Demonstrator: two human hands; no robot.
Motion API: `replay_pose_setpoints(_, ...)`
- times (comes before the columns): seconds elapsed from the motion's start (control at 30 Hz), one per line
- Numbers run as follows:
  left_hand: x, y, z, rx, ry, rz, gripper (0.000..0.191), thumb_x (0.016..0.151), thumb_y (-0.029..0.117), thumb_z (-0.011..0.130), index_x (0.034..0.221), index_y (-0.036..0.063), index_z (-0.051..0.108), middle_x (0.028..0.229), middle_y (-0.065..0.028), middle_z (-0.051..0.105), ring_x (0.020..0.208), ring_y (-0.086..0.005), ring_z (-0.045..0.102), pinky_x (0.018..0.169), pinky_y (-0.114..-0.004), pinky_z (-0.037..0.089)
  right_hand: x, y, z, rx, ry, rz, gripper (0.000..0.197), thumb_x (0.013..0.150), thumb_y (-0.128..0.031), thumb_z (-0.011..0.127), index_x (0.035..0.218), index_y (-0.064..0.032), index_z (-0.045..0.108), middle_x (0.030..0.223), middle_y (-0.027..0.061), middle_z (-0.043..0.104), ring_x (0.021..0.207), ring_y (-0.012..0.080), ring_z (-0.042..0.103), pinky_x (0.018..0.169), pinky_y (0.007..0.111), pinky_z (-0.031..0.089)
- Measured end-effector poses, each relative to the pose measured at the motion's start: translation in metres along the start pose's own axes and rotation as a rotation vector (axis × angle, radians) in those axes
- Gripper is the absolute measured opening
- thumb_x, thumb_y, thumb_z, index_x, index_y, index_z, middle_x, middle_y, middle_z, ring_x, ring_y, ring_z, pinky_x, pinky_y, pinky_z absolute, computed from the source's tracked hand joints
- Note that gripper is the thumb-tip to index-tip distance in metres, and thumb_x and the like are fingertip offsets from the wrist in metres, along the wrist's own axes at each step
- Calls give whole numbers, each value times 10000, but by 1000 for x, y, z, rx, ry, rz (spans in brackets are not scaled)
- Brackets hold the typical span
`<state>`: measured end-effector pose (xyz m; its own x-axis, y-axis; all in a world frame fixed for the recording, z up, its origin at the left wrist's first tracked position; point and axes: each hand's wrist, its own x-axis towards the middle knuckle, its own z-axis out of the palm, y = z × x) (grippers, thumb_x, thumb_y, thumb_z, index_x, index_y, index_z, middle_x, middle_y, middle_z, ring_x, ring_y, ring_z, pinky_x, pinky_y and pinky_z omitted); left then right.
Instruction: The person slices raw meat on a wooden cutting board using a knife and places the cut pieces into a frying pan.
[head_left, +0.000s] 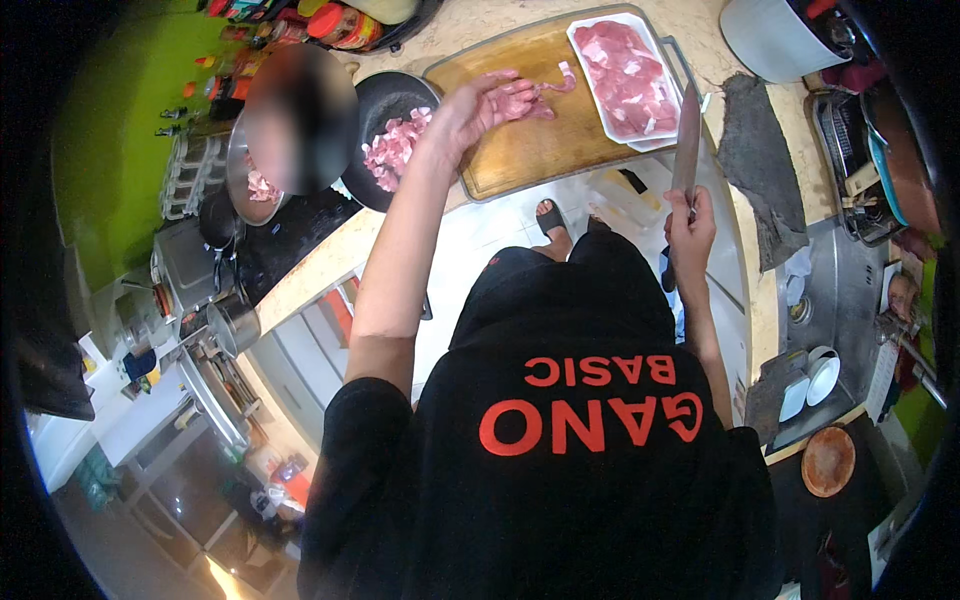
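My left hand (499, 109) is over the wooden cutting board (517, 154), palm partly showing and fingers loosely bent. At its fingertips lies a strip of raw meat (559, 81); whether they touch it I cannot tell. My right hand (690, 221) grips a long kitchen knife (686, 146) by the handle, blade pointing away from me, past the board's right end. Sliced raw meat fills a white foam tray (626, 79) on the right part of the board. Cut meat pieces (395, 146) sit in a dark pan (375, 94) left of the board, partly behind my left forearm.
A metal bowl (238, 176) with more meat pieces stands farther left, partly hidden by a blurred patch. Beyond are jars (337, 26). To the right are a grey cloth (761, 165), a white pot (780, 37) and a sink (832, 277) with dishes.
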<state>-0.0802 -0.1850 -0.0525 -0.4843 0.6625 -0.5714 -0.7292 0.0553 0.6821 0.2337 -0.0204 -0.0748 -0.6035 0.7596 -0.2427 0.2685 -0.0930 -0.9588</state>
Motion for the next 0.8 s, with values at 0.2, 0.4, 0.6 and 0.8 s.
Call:
replay_pose_setpoints(0.2, -43, 22, 25, 294, -37, 108, 392, 981, 50, 483, 1350, -48, 391, 1303, -221, 550, 1151, -268, 601, 964, -332, 527, 9, -6, 9, 63, -31, 10, 144, 943, -150, 598, 893, -34, 530, 678, -15, 490, 551, 42, 423, 476, 232, 321)
replay_pose_setpoints(0.4, -81, 34, 32, 403, -15, 209, 380, 946, 69, 578, 1301, -16, 473, 1264, -183, 598, 1153, -227, 602, 973, -303, 510, 13, -2, 21, -49, -59, -66, 122, 981, -161, 553, 932, -49, 565, 679, -28, 477, 476, 16, 389, 410, 201, 277)
replay_pose_setpoints(0.6, -121, 45, 33, 480, 98, 303, 225, 931, 109, 630, 1143, 34, 611, 1042, -119, 709, 850, -121, 692, 535, -170, 520, 13, -6, 25, -46, -174, 31, 125, 963, -168, 575, 965, -44, 591, 743, -27, 525, 598, 27, 419, 512, 229, 338)
replay_pose_setpoints(0.8, -140, 46, 26, 538, 160, 300, 181, 905, 86, 658, 1065, 8, 632, 983, -124, 718, 815, -130, 699, 658, -210, 566, 8, -18, 40, -30, -257, 18, 136, 978, -181, 546, 981, -49, 579, 728, -29, 526, 579, 36, 419, 502, 233, 345)
